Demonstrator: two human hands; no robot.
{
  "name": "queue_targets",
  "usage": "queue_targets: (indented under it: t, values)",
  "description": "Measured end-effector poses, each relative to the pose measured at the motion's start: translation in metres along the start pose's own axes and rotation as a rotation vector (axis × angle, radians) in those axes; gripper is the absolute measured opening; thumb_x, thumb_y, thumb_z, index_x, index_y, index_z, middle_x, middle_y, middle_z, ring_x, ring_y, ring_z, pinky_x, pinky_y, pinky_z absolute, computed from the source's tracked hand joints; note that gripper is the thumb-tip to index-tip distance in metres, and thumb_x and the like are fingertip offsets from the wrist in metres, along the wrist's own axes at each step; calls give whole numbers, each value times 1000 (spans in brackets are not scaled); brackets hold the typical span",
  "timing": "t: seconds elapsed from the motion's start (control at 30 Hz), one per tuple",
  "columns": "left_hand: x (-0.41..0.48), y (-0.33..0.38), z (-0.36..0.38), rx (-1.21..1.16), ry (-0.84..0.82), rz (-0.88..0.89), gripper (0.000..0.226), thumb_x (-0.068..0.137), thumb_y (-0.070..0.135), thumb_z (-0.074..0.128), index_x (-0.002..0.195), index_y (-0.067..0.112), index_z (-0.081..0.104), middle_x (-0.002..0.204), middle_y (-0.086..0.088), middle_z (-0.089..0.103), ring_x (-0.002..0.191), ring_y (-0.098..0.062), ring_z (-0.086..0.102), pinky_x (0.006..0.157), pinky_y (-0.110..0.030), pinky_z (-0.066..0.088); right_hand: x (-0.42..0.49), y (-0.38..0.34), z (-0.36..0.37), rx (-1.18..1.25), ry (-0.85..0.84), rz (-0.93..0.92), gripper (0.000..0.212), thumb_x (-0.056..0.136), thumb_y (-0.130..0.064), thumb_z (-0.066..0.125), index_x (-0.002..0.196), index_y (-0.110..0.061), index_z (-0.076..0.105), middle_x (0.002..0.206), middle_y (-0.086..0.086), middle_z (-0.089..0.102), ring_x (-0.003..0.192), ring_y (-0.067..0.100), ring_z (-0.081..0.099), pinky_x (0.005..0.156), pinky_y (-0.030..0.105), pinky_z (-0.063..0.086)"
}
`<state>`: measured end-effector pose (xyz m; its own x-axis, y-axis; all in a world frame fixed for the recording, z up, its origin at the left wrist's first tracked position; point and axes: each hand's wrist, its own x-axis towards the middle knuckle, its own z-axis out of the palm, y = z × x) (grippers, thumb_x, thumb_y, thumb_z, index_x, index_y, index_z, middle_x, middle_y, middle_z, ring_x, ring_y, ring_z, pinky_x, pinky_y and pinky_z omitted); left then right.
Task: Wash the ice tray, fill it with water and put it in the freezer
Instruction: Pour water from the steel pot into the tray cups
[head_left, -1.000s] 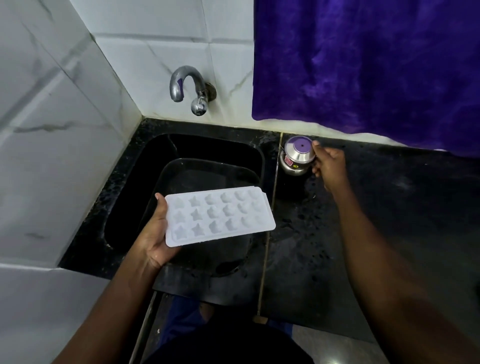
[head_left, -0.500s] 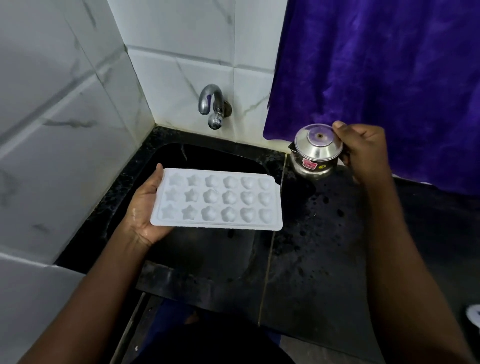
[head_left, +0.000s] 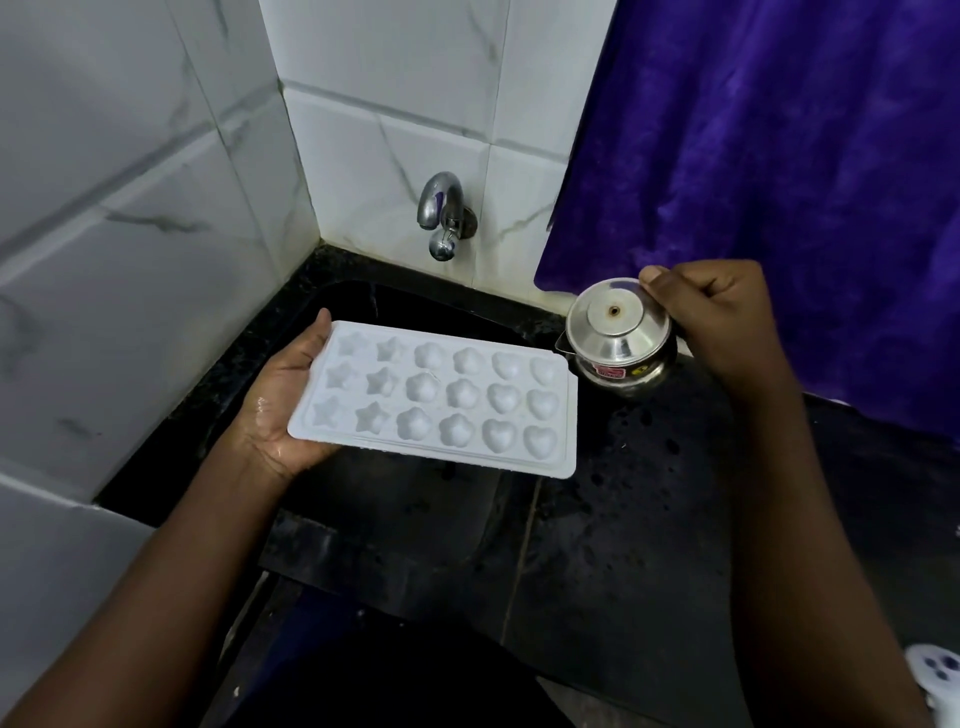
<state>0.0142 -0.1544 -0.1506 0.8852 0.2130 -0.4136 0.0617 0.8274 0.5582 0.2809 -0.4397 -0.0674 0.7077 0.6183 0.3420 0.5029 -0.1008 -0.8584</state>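
My left hand (head_left: 283, 402) grips the left end of a white ice tray (head_left: 441, 400) and holds it level over the black sink (head_left: 405, 514); my palm is wet. The tray has star, flower and heart shaped cells that look empty. My right hand (head_left: 719, 317) holds a small lidded steel jug (head_left: 618, 338) in the air, its thumb on the lid's rim. The jug's spout sits just beside the tray's far right corner. The steel tap (head_left: 444, 215) on the tiled wall runs no water.
A wet black stone counter (head_left: 649, 519) extends to the right of the sink. A purple cloth (head_left: 779, 156) hangs behind the jug. White tiled walls (head_left: 130, 234) close the left and back. A white object (head_left: 935, 675) lies at the counter's lower right edge.
My right hand took the steel jug off the counter, lifted it and brought it close to the tray's right end. My left hand kept the tray level over the sink.
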Motion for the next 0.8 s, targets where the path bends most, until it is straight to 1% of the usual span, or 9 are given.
queue_targets:
  t: [0.07, 0.1, 0.17, 0.27, 0.37, 0.43, 0.47, 0.6, 0.8]
  values:
    - [-1, 0, 1, 2, 10, 10, 64, 103, 66, 52, 124, 13, 80, 141, -14, 70, 126, -35, 70, 97, -57, 60, 0, -3, -1, -18, -20, -21, 45, 101, -32, 69, 57, -24, 66, 48, -15, 52, 46, 2, 44, 50, 19, 37]
    - [-2, -1, 2, 1, 12, 14, 64, 102, 66, 52, 124, 13, 80, 141, -14, 70, 125, -35, 70, 97, -57, 60, 1, -4, -2, -35, -29, -30, 45, 101, -33, 69, 57, -23, 65, 48, -14, 51, 46, 2, 43, 49, 19, 37]
    - [-3, -1, 3, -3, 18, 16, 64, 100, 66, 53, 124, 13, 80, 141, -15, 70, 124, -35, 71, 96, -57, 61, 2, -5, -3, -69, -41, -38, 47, 101, -35, 69, 56, -20, 63, 46, -10, 48, 45, 6, 41, 48, 23, 36]
    - [-5, -2, 5, -10, 33, 17, 64, 100, 66, 54, 123, 12, 81, 141, -16, 70, 123, -36, 71, 96, -57, 61, 5, -5, -5, -125, -56, -55, 51, 100, -37, 69, 60, -6, 64, 49, 7, 52, 46, 19, 44, 49, 33, 37]
    - [-6, -3, 7, -5, 40, 23, 65, 101, 66, 52, 124, 12, 80, 143, -16, 68, 126, -37, 69, 99, -59, 59, 7, -4, -5, -175, -67, -68, 52, 100, -41, 70, 63, -4, 67, 55, 14, 61, 49, 37, 54, 49, 44, 45]
    - [-7, -4, 7, -5, 40, 24, 66, 101, 66, 53, 125, 12, 79, 144, -17, 68, 127, -37, 69, 98, -59, 60, 8, -4, -5, -211, -71, -66, 54, 99, -42, 70, 65, -1, 67, 58, 19, 63, 53, 44, 58, 50, 53, 48]
    - [-8, -4, 8, -7, 39, 22, 66, 101, 66, 53, 125, 11, 80, 143, -17, 68, 125, -37, 70, 96, -58, 61, 9, -4, -5, -224, -72, -68, 54, 99, -43, 69, 64, -1, 66, 58, 19, 62, 53, 45, 57, 50, 54, 47]
    - [-9, -4, 9, -14, 51, 21, 65, 101, 66, 52, 122, 11, 81, 141, -17, 70, 122, -37, 72, 93, -58, 62, 10, -8, -5, -244, -63, -85, 57, 100, -42, 69, 58, -5, 59, 51, 13, 55, 49, 42, 50, 46, 50, 42]
    - [-9, -5, 8, -26, 69, 16, 64, 101, 65, 53, 120, 11, 82, 140, -17, 70, 120, -37, 73, 91, -58, 63, 9, -14, -7, -294, -63, -90, 57, 100, -41, 68, 57, -5, 59, 48, 6, 53, 47, 38, 49, 45, 48, 40]
